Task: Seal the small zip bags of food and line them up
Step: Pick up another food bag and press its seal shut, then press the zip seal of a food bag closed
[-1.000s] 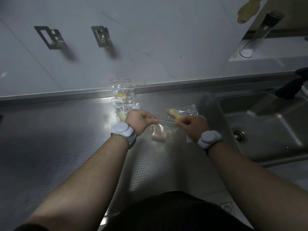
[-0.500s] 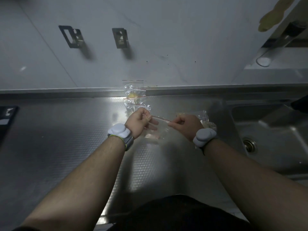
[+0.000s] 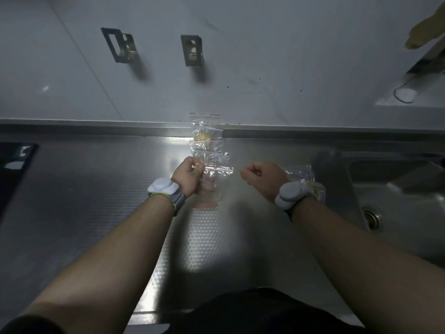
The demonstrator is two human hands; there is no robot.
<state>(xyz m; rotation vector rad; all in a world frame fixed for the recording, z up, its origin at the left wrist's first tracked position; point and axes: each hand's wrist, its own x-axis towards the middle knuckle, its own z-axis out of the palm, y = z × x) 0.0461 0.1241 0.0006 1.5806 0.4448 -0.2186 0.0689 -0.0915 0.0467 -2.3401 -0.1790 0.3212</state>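
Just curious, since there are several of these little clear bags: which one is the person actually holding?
The bag with pinkish contents, nearest the person in the row: the left hand pinches its red zip strip's left end. The other bags lie untouched; the right hand holds nothing visible.

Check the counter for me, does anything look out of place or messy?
One zip bag lies apart by the sink, behind the right hand, away from the row of bags running toward the wall. Nothing looks spilled.

Dim steel counter (image 3: 96, 189), sink (image 3: 397, 201), grey wall (image 3: 240, 56).
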